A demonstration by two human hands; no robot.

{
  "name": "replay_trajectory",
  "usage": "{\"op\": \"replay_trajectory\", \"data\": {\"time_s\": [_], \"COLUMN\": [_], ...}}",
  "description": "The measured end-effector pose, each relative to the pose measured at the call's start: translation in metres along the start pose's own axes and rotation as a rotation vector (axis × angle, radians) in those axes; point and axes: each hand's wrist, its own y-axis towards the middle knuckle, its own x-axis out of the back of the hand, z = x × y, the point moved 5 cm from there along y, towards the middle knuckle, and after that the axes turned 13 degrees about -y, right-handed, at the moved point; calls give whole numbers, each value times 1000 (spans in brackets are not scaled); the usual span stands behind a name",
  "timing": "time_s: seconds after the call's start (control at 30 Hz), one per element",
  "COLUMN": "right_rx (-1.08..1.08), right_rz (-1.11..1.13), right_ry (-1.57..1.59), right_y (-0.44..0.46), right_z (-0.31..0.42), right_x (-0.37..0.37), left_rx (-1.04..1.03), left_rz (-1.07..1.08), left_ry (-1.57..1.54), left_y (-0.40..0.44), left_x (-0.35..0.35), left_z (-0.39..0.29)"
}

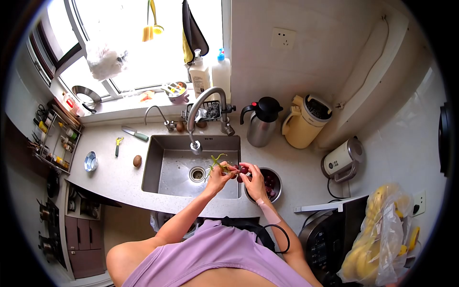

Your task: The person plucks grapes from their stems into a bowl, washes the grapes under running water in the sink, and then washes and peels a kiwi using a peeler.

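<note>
Over the right half of the steel sink (174, 160), my left hand (218, 179) is closed around a green grape stem (216, 160), whose bare branches stick out above the fingers. My right hand (255, 181) pinches a dark red grape (244, 170) at the right end of that stem. The two hands almost touch. Beneath my right wrist, a steel bowl (280, 185) holds several dark grapes (271, 183); the forearm covers part of it. The faucet (195, 145) hangs above the sink, just beyond my hands.
Left of the sink lie a knife (136, 134), a peeler (118, 146), a brown egg-shaped item (137, 160) and a small bowl (91, 161). A thermos (261, 125), a beige jug (306, 122) and a kettle (342, 160) stand to the right. Bagged bananas (370, 248) are at lower right.
</note>
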Motion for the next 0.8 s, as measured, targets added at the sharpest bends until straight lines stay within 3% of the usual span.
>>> {"op": "replay_trajectory", "data": {"time_s": [0.1, 0.17, 0.23, 0.33, 0.57, 0.7, 0.8], "right_rx": [-15, 42, 97, 178, 154, 129, 141], "right_rz": [3, -12, -26, -42, 54, 70, 66], "right_ry": [9, -45, -99, -181, -267, -242, -245], "right_y": [-1, -1, -1, -1, -3, -2, -2], "right_z": [-2, 6, 11, 16, 20, 20, 22], "right_x": [-2, 2, 3, 7, 14, 16, 18], "left_rx": [-59, 40, -8, 160, 250, 222, 73], "left_rz": [-7, 77, 85, 180, 325, 369, 342], "left_ry": [-91, 5, 20, 97, 54, 143, 181], "left_y": [3, 0, 2, 2, 8, 5, 2], "left_x": [4, -1, 1, 4, 13, 10, 5], "left_z": [-5, -18, -11, -10, 4, -9, -21]}}
